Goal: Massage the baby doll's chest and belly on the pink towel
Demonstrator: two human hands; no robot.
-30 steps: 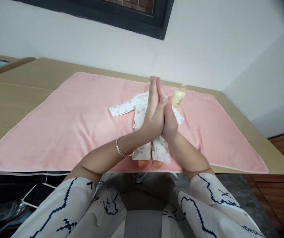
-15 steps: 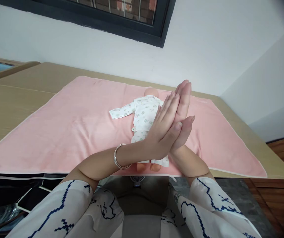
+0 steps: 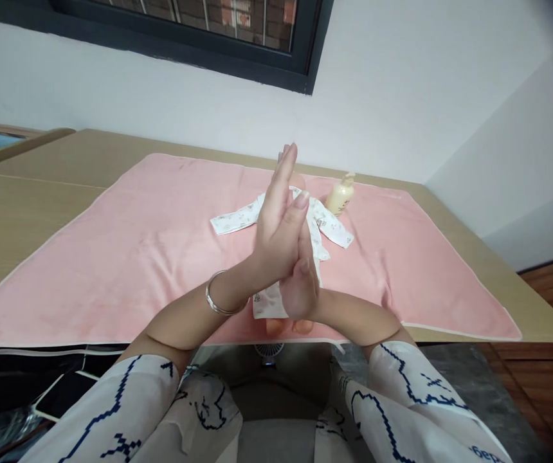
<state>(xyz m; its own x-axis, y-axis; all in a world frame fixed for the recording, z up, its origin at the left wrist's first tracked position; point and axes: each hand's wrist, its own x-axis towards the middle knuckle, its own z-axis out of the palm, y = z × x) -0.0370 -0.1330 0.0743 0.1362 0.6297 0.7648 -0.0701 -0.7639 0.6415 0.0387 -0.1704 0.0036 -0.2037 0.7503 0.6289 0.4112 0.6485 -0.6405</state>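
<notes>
My left hand point(image 3: 276, 241), with silver bangles point(image 3: 221, 297) at its wrist, presses flat against the palm of my right hand point(image 3: 304, 286). Fingers on both are stretched out and mostly point upward, and neither hand grips any object. Right behind them a doll in a white printed outfit point(image 3: 322, 225) lies on a pink mat point(image 3: 161, 231). Its sleeves spread to both sides, and its feet point(image 3: 275, 326) lie at the near edge. My hands hide much of its head and body.
A pale yellow pump bottle point(image 3: 340, 196) stands on the mat by the doll's right-hand sleeve in view. Beneath the mat is a wooden table point(image 3: 40, 186) against a white wall with a dark-framed window point(image 3: 300, 71). A small fan point(image 3: 269, 350) sits below the table edge.
My joined hands have moved left and turned more upright, still palm to palm. The pump bottle and the doll's other sleeve, hidden before, now show.
</notes>
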